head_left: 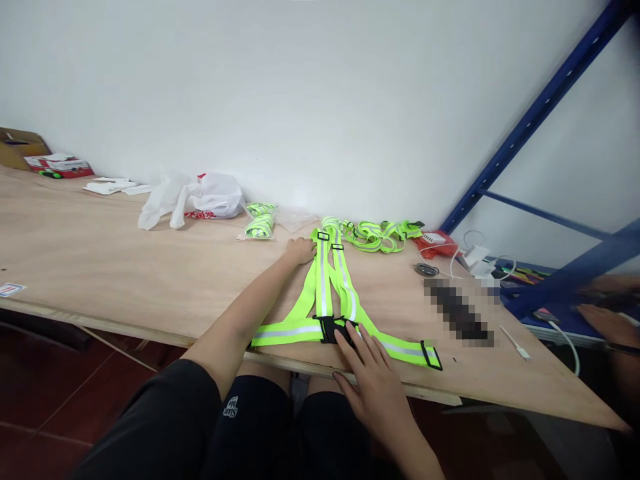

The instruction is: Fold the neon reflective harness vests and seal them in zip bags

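A neon-green reflective vest (324,283) made of elastic straps with silver stripes lies spread on the wooden table in front of me. Its black buckle (329,329) sits at the waist strap near the table's front edge. My right hand (373,370) rests over the right part of that buckle, fingers stretched out and palm down. Farther away, my left hand (301,251) has its fingers bent together at the left edge of the shoulder straps, by a black slider; its fingertips are partly hidden. A black slider (431,355) ends the waist strap on the right.
Behind the vest lie more green straps (377,235) and bagged straps (260,221). White plastic bags (215,195) and boxes (60,165) are farther left. At right are a red bag (437,244), a cable (516,343), a blue rack (540,113) and another person's hand (607,327).
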`<action>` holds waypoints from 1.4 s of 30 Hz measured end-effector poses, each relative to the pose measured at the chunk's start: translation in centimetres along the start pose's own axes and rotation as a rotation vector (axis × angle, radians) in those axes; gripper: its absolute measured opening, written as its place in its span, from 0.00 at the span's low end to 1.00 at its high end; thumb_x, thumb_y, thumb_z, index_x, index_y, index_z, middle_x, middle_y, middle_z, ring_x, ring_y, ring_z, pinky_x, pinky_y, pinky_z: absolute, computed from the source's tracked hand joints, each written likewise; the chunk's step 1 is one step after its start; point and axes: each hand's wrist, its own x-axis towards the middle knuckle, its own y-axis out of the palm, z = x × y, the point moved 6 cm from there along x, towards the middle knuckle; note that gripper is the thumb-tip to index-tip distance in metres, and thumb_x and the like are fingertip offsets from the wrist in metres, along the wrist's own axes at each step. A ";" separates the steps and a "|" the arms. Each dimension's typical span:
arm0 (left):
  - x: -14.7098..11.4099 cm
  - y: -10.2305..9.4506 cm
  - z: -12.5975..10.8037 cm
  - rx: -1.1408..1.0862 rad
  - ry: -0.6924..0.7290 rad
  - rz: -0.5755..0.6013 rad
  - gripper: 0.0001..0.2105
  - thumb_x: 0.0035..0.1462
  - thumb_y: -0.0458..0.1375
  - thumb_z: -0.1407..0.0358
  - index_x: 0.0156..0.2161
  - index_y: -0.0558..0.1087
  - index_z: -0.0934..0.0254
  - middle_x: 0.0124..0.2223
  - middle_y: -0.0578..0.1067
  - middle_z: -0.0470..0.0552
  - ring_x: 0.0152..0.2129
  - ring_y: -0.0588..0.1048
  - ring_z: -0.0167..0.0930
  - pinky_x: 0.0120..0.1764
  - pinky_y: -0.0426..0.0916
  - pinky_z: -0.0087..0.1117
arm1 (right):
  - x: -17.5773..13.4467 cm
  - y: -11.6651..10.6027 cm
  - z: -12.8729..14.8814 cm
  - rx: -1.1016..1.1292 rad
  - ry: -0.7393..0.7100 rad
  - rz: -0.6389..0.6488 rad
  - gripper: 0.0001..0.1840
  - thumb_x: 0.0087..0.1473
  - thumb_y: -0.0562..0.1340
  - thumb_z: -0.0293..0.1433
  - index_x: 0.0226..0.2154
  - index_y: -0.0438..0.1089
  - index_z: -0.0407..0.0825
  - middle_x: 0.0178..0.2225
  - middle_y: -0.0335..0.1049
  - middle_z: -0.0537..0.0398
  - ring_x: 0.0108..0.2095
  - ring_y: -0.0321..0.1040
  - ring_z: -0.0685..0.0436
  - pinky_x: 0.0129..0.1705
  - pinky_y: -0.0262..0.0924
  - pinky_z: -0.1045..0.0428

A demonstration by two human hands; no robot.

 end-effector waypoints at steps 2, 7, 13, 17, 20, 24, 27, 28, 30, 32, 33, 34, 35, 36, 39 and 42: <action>0.4 0.4 0.4 0.010 -0.014 0.040 0.21 0.66 0.44 0.55 0.59 0.68 0.54 0.65 0.66 0.57 0.60 0.63 0.47 0.57 0.57 0.59 | 0.0 0.1 0.0 0.008 0.004 0.002 0.34 0.63 0.57 0.36 0.69 0.52 0.54 0.69 0.54 0.51 0.67 0.53 0.33 0.62 0.56 0.39; 0.9 1.0 1.2 0.025 -0.052 0.098 0.30 0.63 0.47 0.51 0.68 0.56 0.55 0.72 0.51 0.60 0.67 0.51 0.55 0.58 0.48 0.69 | 0.0 0.1 -0.1 0.037 0.016 0.008 0.34 0.63 0.57 0.35 0.69 0.51 0.55 0.69 0.53 0.51 0.67 0.52 0.34 0.62 0.56 0.39; -0.8 -0.1 1.5 0.030 0.021 0.132 0.30 0.65 0.43 0.54 0.70 0.52 0.57 0.73 0.50 0.59 0.67 0.53 0.50 0.61 0.51 0.61 | 0.1 0.1 -0.1 0.046 0.039 0.025 0.34 0.62 0.57 0.34 0.69 0.51 0.56 0.69 0.53 0.52 0.68 0.52 0.34 0.62 0.57 0.39; -2.7 -2.7 1.5 0.048 0.061 0.139 0.29 0.61 0.49 0.61 0.67 0.59 0.65 0.69 0.59 0.64 0.62 0.64 0.45 0.60 0.61 0.44 | 0.3 0.1 0.1 0.057 0.047 0.037 0.35 0.62 0.58 0.35 0.69 0.51 0.55 0.69 0.52 0.51 0.67 0.52 0.34 0.62 0.58 0.38; -5.6 -5.8 1.0 0.058 0.099 0.141 0.25 0.60 0.52 0.62 0.61 0.68 0.66 0.63 0.68 0.63 0.58 0.70 0.45 0.57 0.64 0.40 | 0.3 -0.5 0.0 0.106 0.038 0.006 0.36 0.62 0.59 0.35 0.69 0.51 0.55 0.69 0.54 0.49 0.68 0.51 0.34 0.62 0.59 0.38; -13.8 -9.3 0.5 0.037 0.157 0.113 0.25 0.64 0.48 0.53 0.61 0.69 0.62 0.62 0.71 0.57 0.57 0.71 0.42 0.56 0.64 0.38 | -0.4 -3.2 -1.7 0.216 0.069 -0.116 0.31 0.65 0.56 0.35 0.68 0.53 0.55 0.65 0.60 0.47 0.65 0.58 0.38 0.60 0.63 0.41; -21.8 -9.9 0.1 -0.103 0.219 0.082 0.28 0.61 0.51 0.45 0.62 0.69 0.55 0.61 0.72 0.51 0.56 0.72 0.41 0.55 0.65 0.36 | -0.8 -5.6 -3.3 0.232 0.130 -0.230 0.26 0.66 0.54 0.35 0.65 0.60 0.54 0.61 0.66 0.47 0.61 0.64 0.39 0.59 0.65 0.43; -24.2 -9.6 0.0 -0.139 0.226 0.086 0.30 0.58 0.55 0.43 0.62 0.68 0.54 0.62 0.72 0.50 0.56 0.71 0.41 0.55 0.65 0.36 | -0.7 -6.1 -3.4 0.228 0.138 -0.252 0.24 0.66 0.54 0.35 0.64 0.62 0.54 0.60 0.68 0.47 0.60 0.65 0.38 0.59 0.65 0.43; -27.8 -8.6 0.1 -0.191 0.200 0.071 0.31 0.54 0.60 0.44 0.61 0.69 0.53 0.61 0.73 0.51 0.56 0.72 0.42 0.55 0.66 0.36 | 0.0 -6.6 -3.0 0.216 0.126 -0.264 0.22 0.66 0.54 0.35 0.60 0.67 0.51 0.58 0.70 0.46 0.58 0.67 0.38 0.58 0.65 0.43; -29.8 -7.5 0.3 -0.255 0.178 0.051 0.28 0.54 0.61 0.48 0.59 0.70 0.53 0.58 0.74 0.51 0.54 0.73 0.41 0.54 0.66 0.37 | 1.0 -6.4 -1.8 0.204 0.087 -0.256 0.19 0.66 0.55 0.35 0.56 0.71 0.49 0.56 0.71 0.45 0.57 0.68 0.38 0.57 0.66 0.43; -30.3 -7.0 0.5 -0.293 0.167 0.032 0.26 0.55 0.61 0.49 0.58 0.71 0.52 0.57 0.75 0.51 0.53 0.73 0.40 0.54 0.67 0.37 | 1.5 -6.1 -1.2 0.198 0.065 -0.246 0.19 0.66 0.55 0.34 0.54 0.71 0.49 0.55 0.72 0.44 0.56 0.69 0.38 0.56 0.67 0.42; -30.5 -6.7 0.7 -0.330 0.153 0.010 0.25 0.56 0.60 0.51 0.58 0.71 0.52 0.57 0.75 0.50 0.53 0.73 0.40 0.55 0.67 0.37 | 2.0 -5.7 -0.6 0.192 0.046 -0.233 0.18 0.65 0.55 0.34 0.53 0.72 0.48 0.54 0.73 0.44 0.55 0.70 0.38 0.55 0.68 0.42; -30.6 -6.4 1.1 -0.361 0.139 -0.013 0.24 0.56 0.60 0.51 0.57 0.72 0.51 0.57 0.75 0.50 0.53 0.73 0.40 0.55 0.66 0.38 | 2.5 -5.2 -0.1 0.183 0.033 -0.217 0.18 0.65 0.55 0.33 0.53 0.72 0.48 0.53 0.74 0.44 0.54 0.70 0.38 0.54 0.68 0.42; -30.7 -6.2 1.4 -0.384 0.130 -0.031 0.24 0.56 0.60 0.51 0.57 0.72 0.51 0.57 0.75 0.50 0.53 0.73 0.40 0.56 0.66 0.39 | 2.8 -4.6 0.3 0.171 0.025 -0.199 0.17 0.65 0.55 0.32 0.52 0.73 0.48 0.52 0.74 0.45 0.53 0.71 0.38 0.53 0.68 0.42; -30.7 -6.0 2.1 -0.423 0.128 -0.050 0.25 0.54 0.62 0.51 0.57 0.71 0.50 0.58 0.74 0.49 0.55 0.72 0.41 0.58 0.66 0.40 | 3.1 -3.2 0.6 0.134 0.021 -0.139 0.17 0.65 0.55 0.32 0.51 0.74 0.46 0.51 0.75 0.45 0.51 0.72 0.38 0.53 0.68 0.41; -30.4 -6.4 2.5 -0.474 0.126 -0.097 0.24 0.55 0.61 0.51 0.57 0.71 0.53 0.57 0.75 0.50 0.53 0.73 0.40 0.57 0.67 0.39 | 2.8 -2.4 0.5 0.116 0.030 -0.074 0.18 0.65 0.55 0.33 0.52 0.73 0.47 0.53 0.75 0.45 0.52 0.71 0.38 0.53 0.67 0.41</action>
